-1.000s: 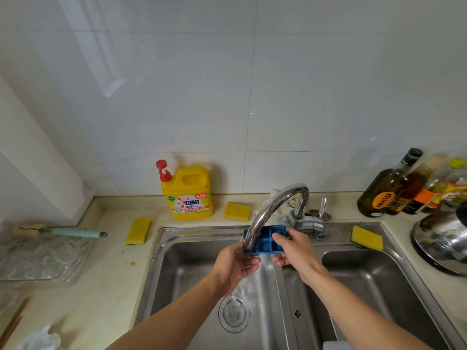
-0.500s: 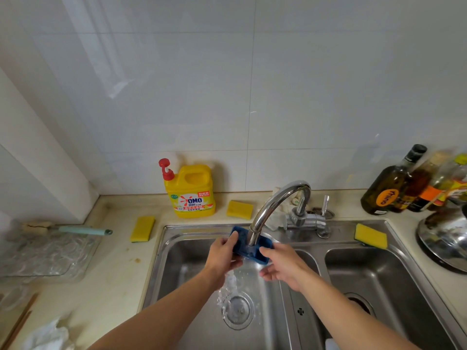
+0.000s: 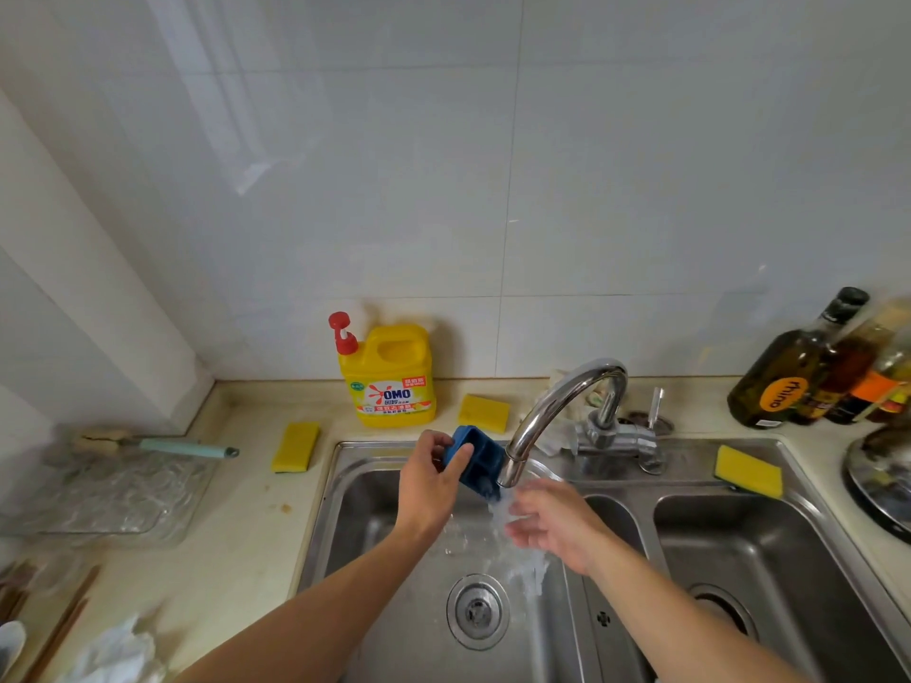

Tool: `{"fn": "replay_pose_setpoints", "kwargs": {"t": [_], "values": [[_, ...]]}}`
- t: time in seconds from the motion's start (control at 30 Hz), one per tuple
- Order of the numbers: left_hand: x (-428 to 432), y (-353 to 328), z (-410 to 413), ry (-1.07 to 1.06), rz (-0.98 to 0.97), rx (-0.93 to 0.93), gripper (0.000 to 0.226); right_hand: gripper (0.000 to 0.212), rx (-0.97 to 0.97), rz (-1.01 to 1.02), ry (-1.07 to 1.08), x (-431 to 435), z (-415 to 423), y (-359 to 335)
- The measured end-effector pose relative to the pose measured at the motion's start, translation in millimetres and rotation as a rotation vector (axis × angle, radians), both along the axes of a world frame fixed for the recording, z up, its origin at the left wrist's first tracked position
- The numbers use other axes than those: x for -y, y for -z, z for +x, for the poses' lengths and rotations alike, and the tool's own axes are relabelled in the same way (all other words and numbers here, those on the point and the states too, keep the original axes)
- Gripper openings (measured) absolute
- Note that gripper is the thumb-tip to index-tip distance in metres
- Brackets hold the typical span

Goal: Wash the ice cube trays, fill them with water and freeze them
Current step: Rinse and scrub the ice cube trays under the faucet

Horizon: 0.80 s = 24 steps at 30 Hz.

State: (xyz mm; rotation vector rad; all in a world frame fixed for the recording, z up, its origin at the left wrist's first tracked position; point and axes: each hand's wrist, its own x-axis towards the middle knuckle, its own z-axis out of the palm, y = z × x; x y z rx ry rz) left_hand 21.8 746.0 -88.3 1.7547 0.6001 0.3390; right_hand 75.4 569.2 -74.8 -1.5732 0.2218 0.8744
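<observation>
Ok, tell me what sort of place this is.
Most likely a home kitchen: a double stainless steel sink with a running chrome faucet, a yellow OMO detergent jug and cooking oil bottles against a white tiled wall.

Right hand (image 3: 552, 527) released tilted ice tray (image 3: 474, 458).

counter (image 3: 256, 525) | detergent jug (image 3: 389, 382) — 2 yellow sponges (image 3: 296, 447) | clear tray (image 3: 113, 490) | bottles (image 3: 788, 382)

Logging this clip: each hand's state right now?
Left hand: grips the blue ice cube tray.
Right hand: open, empty, under the faucet.
</observation>
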Motion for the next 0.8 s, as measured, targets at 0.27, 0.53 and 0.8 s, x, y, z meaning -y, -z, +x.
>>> {"fn": "replay_pose_setpoints", "kwargs": {"t": [0.27, 0.53, 0.8], "values": [[-3.7, -0.3, -5.1, 0.030, 0.201, 0.087, 0.022, 0.011, 0.033, -0.039, -0.052, -6.9, 6.2, 4.0], [1.7, 12.1, -8.5, 0.047, 0.199, 0.041, 0.021, 0.012, 0.049, -0.097, -0.027, -0.7, 8.0, 9.5], [13.1, 21.7, -1.2, 0.056, -0.338, -0.149, 0.022, 0.011, 0.094, -0.159, -0.070, 13.6, 9.9, 11.3]]}}
